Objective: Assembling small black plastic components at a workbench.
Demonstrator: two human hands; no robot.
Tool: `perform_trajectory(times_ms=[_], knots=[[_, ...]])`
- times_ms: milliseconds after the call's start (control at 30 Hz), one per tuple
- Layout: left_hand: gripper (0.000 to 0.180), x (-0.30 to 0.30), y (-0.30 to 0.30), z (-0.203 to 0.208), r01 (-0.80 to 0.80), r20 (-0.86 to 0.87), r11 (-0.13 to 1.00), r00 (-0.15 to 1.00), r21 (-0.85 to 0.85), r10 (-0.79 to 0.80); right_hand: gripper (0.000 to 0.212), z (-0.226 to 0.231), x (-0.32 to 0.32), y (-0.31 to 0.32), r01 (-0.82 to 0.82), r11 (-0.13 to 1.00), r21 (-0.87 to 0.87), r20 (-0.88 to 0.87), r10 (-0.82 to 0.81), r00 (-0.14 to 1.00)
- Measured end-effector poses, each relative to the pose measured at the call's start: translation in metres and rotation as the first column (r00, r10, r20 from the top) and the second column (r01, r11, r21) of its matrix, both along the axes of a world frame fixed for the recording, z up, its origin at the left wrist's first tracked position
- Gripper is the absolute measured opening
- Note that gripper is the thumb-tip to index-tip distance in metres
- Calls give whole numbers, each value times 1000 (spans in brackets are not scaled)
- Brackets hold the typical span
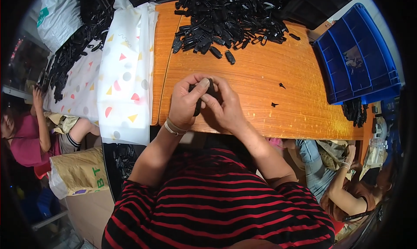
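Observation:
Above the near edge of the wooden table, my left hand and my right hand meet around a small black plastic part. Both hands are closed on it, thumbs pressing from above. Fingers cover most of the part, so its full shape is hidden. A large heap of similar black plastic pieces lies beyond my hands at the far side. One loose black piece sits just in front of the heap.
Two tiny black bits rest on the wooden table. A blue plastic crate stands tilted at right. Left is a patterned white cover, with more black parts beyond. Seated co-workers flank me: a pink sleeve and blue jeans show.

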State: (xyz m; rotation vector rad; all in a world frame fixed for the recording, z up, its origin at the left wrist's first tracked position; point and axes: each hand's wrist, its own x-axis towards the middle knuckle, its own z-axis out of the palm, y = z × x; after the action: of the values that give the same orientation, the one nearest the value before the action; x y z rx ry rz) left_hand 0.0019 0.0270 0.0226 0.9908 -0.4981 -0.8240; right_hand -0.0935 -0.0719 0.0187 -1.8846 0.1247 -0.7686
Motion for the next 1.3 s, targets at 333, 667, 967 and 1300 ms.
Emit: perform_trajectory(times_ms=[333, 667, 967, 1300], knots=[[17, 11, 118, 34, -48, 284, 830, 949, 556, -135, 44, 3, -7, 23, -418, 906, 71, -295, 420, 859], [24, 30, 233, 55, -223, 559, 619, 713, 753, -423, 17, -4, 14, -126, 215, 782, -584, -235, -417, 878], [15, 76, -25, 20, -307, 952, 902, 95, 305, -290, 27, -4, 60, -175, -87, 511, -855, -347, -440, 828], [9, 88, -111, -10, -353, 857, 900, -348, 256, -381, 24, 7, 36, -186, -77, 790, -608, -379, -203, 903]])
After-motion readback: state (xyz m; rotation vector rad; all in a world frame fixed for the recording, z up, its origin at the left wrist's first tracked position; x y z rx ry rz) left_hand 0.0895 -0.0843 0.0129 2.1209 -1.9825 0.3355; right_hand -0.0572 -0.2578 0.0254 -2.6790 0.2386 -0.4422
